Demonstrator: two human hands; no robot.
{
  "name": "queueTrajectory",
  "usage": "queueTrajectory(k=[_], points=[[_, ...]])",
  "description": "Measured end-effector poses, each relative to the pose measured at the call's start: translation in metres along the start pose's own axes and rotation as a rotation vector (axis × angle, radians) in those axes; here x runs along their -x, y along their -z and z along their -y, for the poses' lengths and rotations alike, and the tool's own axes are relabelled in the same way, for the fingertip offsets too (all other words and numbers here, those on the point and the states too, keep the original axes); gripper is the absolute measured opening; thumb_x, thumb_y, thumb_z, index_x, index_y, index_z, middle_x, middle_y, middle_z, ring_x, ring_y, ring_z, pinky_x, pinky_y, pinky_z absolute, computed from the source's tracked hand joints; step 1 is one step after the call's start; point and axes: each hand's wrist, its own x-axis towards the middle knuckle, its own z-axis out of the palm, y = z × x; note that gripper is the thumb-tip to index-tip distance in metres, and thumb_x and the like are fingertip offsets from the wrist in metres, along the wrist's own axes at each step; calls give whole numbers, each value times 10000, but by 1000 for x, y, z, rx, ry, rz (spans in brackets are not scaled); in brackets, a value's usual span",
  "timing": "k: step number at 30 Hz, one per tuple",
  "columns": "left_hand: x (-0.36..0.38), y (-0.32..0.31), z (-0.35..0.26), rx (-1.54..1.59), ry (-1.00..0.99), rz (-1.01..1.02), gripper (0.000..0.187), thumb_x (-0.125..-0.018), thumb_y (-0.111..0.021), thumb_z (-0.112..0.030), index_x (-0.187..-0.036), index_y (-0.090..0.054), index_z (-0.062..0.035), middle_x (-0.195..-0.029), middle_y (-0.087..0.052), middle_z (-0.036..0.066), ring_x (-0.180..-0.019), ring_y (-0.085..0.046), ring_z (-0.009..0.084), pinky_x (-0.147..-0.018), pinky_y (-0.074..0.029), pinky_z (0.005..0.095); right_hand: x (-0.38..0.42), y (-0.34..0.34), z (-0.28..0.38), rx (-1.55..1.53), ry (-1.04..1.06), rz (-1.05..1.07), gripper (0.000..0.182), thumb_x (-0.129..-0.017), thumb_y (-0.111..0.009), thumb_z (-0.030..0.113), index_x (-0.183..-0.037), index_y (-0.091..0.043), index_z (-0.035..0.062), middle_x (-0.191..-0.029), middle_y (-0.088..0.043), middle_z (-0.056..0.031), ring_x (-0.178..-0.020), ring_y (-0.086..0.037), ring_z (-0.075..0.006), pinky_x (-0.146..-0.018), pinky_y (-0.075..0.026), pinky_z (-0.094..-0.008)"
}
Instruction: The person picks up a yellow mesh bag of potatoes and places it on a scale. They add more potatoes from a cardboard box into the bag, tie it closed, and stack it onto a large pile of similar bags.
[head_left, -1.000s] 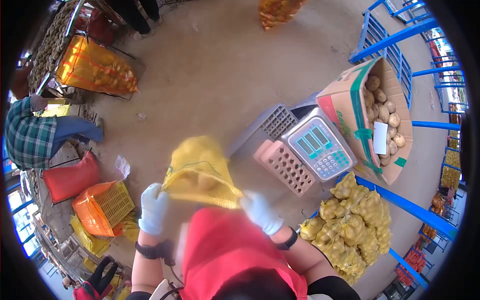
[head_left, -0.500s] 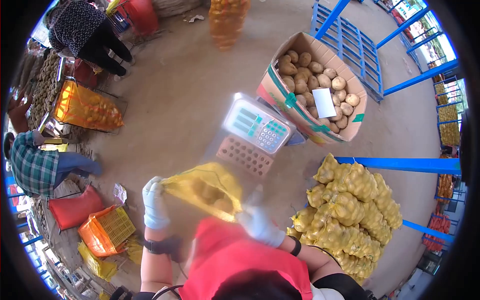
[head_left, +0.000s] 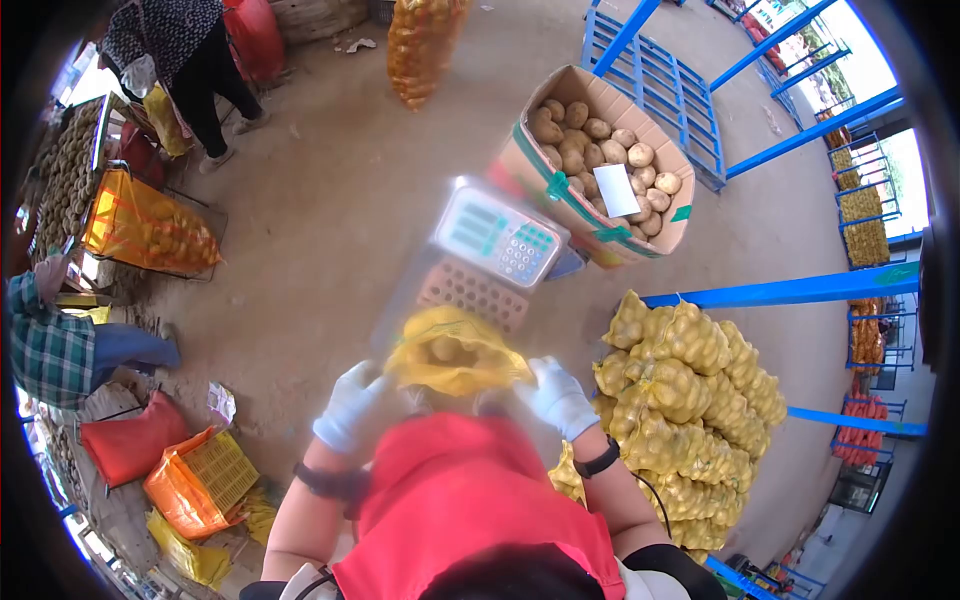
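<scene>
A yellow mesh bag (head_left: 455,381) hangs with its mouth spread between my hands, with potatoes dimly visible inside. My left hand (head_left: 348,408), in a pale glove, is closed on the left side of its rim, the fingertips somewhat blurred. On the opposite side, my right hand (head_left: 562,398), gloved too, pinches the rim. Just beyond the bag is a digital scale (head_left: 500,240) with keypad and display; its perforated platform (head_left: 473,297) lies partly behind the bag.
A cardboard box (head_left: 600,245) of potatoes with a white card stands behind the scale. Filled yellow mesh sacks (head_left: 680,400) are piled at right beside blue posts (head_left: 780,285). At left are a crate (head_left: 220,470), a red sack (head_left: 130,438) and two people.
My left hand has moved right and the bag's mouth has turned up toward me. My right hand has shifted right and up. The whole view has shifted slightly left.
</scene>
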Motion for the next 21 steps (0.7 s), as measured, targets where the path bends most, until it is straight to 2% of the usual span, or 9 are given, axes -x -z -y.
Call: queueTrajectory(k=[2,4,7,9,11,13,14,18,21], points=[[4,2,-7,-137,-104,-133,292,-853,-653,-211,-1029,-591,14,-842,-620,49,-725,-558,115,-689,-475,268,2,9,1,-57,15,-172,432,-831,-624,280,-1188,-538,51,-1226,-518,-193,-1017,-575,-365,-852,-477,-421],[11,6,-53,35,115,-240,348,-833,-682,-228,-1065,-570,6,-862,-614,43,-718,-539,113,-685,-471,272,0,14,0,-98,86,-387,402,-824,-645,270,-1161,-561,68,-1194,-549,-178,-1013,-578,-356,-847,-478,-416],[12,12,-49,174,275,-247,334,-836,-680,-227,-1055,-574,2,-852,-612,35,-718,-538,104,-665,-466,265,3,29,21,-257,220,-392,336,-823,-645,229,-1119,-592,78,-1136,-597,-152,-1015,-579,-351,-844,-478,-416],[15,9,-10,-27,-24,-186,321,-841,-672,-226,-1049,-578,-1,-836,-609,31,-713,-537,99,-651,-461,258,3,28,40,-284,307,-291,313,-801,-660,190,-1091,-609,83,-1101,-622,-140,-1030,-576,-352,-865,-466,-421],[15,7,0,-19,-38,-115,306,-848,-663,-227,-1039,-583,-3,-820,-606,27,-706,-535,94,-639,-456,252,-3,17,51,-177,453,-237,345,-787,-672,196,-1103,-600,80,-1117,-613,-155,-1042,-570,-360,-886,-454,-425],[17,4,-15,196,234,-36,290,-855,-652,-230,-1027,-589,-5,-802,-602,22,-698,-534,89,-629,-451,246,-11,-3,59,-101,502,-260,385,-772,-683,184,-1117,-591,41,-1102,-617,-174,-1036,-569,-365,-879,-458,-425],[19,3,-23,158,247,-8,293,-833,-639,-235,-976,-622,21,-894,-653,148,-810,-626,197,-739,-498,322,-12,-12,61,-62,525,-269,405,-764,-689,178,-1124,-586,22,-1095,-619,-184,-1033,-569,-367,-875,-460,-425],[23,1,-57,222,362,147,360,-878,-606,-288,-1002,-623,49,-952,-671,112,-836,-624,163,-759,-489,300,-12,-26,59,-159,530,-281,380,-772,-692,190,-1098,-597,20,-1060,-625,-203,-1000,-585,-374,-866,-467,-422],[21,-10,-64,262,391,159,357,-881,-602,-285,-1024,-627,41,-952,-674,112,-846,-629,166,-763,-492,290,-33,11,36,-295,454,-340,337,-778,-685,193,-1068,-609,38,-1039,-626,-200,-971,-593,-369,-849,-474,-423]])
